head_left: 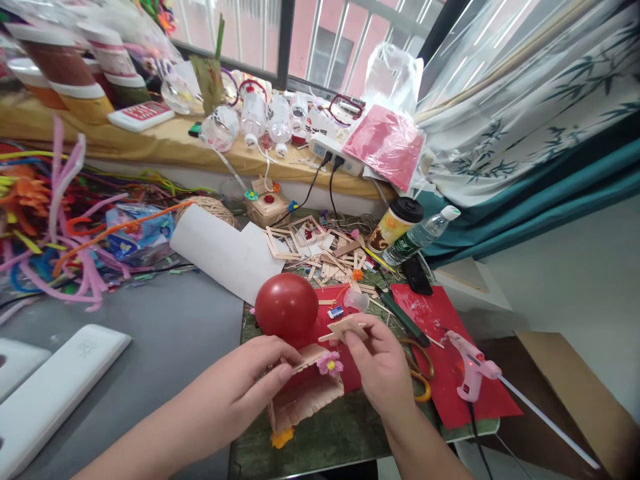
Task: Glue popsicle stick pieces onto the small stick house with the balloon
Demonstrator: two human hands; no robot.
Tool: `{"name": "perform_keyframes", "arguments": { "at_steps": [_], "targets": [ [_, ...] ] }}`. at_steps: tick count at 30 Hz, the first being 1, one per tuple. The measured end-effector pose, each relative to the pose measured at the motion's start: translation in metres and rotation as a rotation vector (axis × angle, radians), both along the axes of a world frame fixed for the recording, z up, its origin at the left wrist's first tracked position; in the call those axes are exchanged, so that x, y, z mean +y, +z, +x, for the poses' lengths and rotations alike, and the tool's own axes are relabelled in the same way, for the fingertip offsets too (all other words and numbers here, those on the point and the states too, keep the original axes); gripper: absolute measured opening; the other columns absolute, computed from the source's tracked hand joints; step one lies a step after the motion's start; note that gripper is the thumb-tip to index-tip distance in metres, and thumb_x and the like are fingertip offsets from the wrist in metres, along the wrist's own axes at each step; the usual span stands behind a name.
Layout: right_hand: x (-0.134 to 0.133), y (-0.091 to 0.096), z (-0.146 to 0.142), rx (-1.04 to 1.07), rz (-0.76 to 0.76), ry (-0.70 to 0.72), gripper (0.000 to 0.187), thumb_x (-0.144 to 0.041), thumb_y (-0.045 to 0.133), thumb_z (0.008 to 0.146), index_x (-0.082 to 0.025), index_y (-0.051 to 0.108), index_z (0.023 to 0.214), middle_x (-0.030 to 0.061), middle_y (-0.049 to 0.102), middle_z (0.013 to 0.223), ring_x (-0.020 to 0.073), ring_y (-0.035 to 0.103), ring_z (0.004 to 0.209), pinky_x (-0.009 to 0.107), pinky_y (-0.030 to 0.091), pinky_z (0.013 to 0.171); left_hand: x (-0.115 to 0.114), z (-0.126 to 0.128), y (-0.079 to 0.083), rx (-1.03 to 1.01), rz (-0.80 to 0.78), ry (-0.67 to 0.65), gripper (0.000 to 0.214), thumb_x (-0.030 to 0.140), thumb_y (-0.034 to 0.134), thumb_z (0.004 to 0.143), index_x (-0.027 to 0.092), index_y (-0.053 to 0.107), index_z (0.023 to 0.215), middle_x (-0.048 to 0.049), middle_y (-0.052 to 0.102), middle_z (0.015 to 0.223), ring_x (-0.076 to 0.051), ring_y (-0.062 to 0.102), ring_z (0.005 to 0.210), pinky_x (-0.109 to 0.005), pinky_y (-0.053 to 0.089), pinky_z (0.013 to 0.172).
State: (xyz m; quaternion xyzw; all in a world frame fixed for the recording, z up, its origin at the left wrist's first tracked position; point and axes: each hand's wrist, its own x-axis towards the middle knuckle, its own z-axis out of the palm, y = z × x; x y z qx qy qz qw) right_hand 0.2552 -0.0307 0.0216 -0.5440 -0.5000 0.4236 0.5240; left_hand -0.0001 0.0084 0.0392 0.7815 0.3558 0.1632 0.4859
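A person's left hand (250, 383) pinches the top edge of a small stick box (305, 400), thumb and fingers closed on its rim, at the near edge of the bench (165, 333). The right hand (383, 367), close beside the left but apart from it, clamps thumb and forefinger on a flat stick piece (345, 327) held just above the box. A pink flower (330, 363) sits at the box's upper right corner and a yellow flower (283, 437) at its lower left. The box rests on a green mat (330, 440). A red balloon (287, 307) stands just behind the box, at the left edge of a red sheet (435, 320) that spreads toward the bench's right edge. A pink glue gun (470, 373) lies on that sheet, with scissors (421, 387) between it and the right hand. Farther back, loose sticks (320, 250) litter the middle of the bench beside a white paper roll (225, 257), a lidded cup (397, 223) and a plastic bottle (420, 235). Pipe cleaners (55, 227) pile up at the far left.
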Motion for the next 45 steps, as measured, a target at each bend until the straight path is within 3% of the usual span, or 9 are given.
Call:
{"name": "perform_keyframes", "arguments": {
  "at_steps": [4,10,15,20,29,34,38,42,45],
  "targets": [
    [-0.024,-0.013,-0.01,-0.115,0.185,0.034,0.011,-0.025,0.062,0.105,-0.024,0.073,0.107,0.0069,0.073,0.104,0.0199,0.073,0.088,0.034,0.062,0.08,0.005,0.008,-0.006,0.01,-0.222,0.026,0.027,0.034,0.052,0.105,0.023,0.076,0.102,-0.0026,0.076,0.101,-0.018,0.07,0.091,-0.028,0.053,0.082],
    [-0.047,-0.04,-0.02,-0.148,0.44,-0.052,0.019,-0.016,0.054,0.105,-0.027,0.066,0.114,0.0066,0.071,0.098,0.0251,0.072,0.095,0.049,0.063,0.086,0.003,0.01,-0.02,-0.004,-0.405,-0.024,0.021,0.033,0.073,0.086,0.022,0.078,0.104,-0.0013,0.076,0.095,-0.015,0.066,0.078,-0.024,0.048,0.068],
    [-0.046,-0.042,-0.028,-0.104,0.465,-0.08,0.02,-0.016,0.052,0.106,-0.027,0.065,0.115,0.006,0.068,0.094,0.0245,0.069,0.087,0.051,0.064,0.078,0.005,0.016,-0.015,-0.006,-0.409,-0.06,0.017,0.025,0.07,0.077,0.02,0.072,0.094,0.0012,0.071,0.084,-0.013,0.061,0.07,-0.022,0.045,0.061],
    [-0.047,-0.041,-0.033,-0.133,0.471,-0.095,0.018,-0.017,0.052,0.105,-0.028,0.064,0.115,0.0061,0.066,0.094,0.0236,0.069,0.083,0.05,0.065,0.072,0.005,0.021,-0.01,0.097,-0.284,-0.122,0.014,0.031,0.072,0.072,0.022,0.062,0.077,0.0052,0.064,0.069,-0.011,0.052,0.059,-0.022,0.039,0.053],
    [-0.045,-0.035,-0.037,-0.118,0.427,0.019,0.023,-0.015,0.055,0.103,-0.027,0.068,0.117,0.0077,0.07,0.095,0.0248,0.07,0.089,0.049,0.065,0.076,0.01,0.022,-0.008,0.249,-0.221,-0.172,0.004,0.028,0.065,0.066,0.025,0.063,0.067,0.0055,0.063,0.06,-0.013,0.049,0.051,-0.027,0.032,0.047],
    [-0.036,-0.016,-0.025,-0.185,0.28,0.174,0.022,-0.012,0.058,0.101,-0.027,0.069,0.112,0.0071,0.072,0.093,0.0247,0.072,0.089,0.045,0.064,0.078,0.011,0.02,-0.008,0.265,-0.193,-0.129,0.004,0.025,0.064,0.065,0.025,0.061,0.064,0.0042,0.06,0.058,-0.014,0.046,0.05,-0.028,0.031,0.046],
    [-0.015,0.01,-0.011,-0.283,0.115,0.395,0.023,-0.009,0.06,0.097,-0.026,0.07,0.109,0.0064,0.072,0.096,0.0217,0.071,0.085,0.037,0.061,0.075,0.01,0.019,-0.009,0.251,-0.178,-0.113,0.005,0.025,0.064,0.067,0.025,0.06,0.064,0.0033,0.061,0.057,-0.015,0.046,0.048,-0.029,0.03,0.044],
    [0.012,0.034,-0.009,-0.398,0.065,0.666,0.025,-0.005,0.061,0.092,-0.025,0.068,0.104,0.0033,0.072,0.091,0.0194,0.068,0.082,0.034,0.057,0.075,0.009,0.019,-0.008,0.264,-0.157,-0.104,0.008,0.029,0.064,0.07,0.025,0.061,0.064,0.0022,0.062,0.059,-0.015,0.045,0.048,-0.03,0.029,0.045],
    [0.027,0.042,-0.012,-0.448,0.044,0.783,0.024,-0.004,0.06,0.089,-0.025,0.067,0.098,0.0015,0.071,0.087,0.0184,0.068,0.08,0.032,0.057,0.075,0.009,0.017,-0.01,0.261,-0.173,-0.105,0.008,0.03,0.065,0.07,0.025,0.061,0.065,0.0025,0.063,0.059,-0.015,0.046,0.049,-0.029,0.03,0.046]
  ]
}}
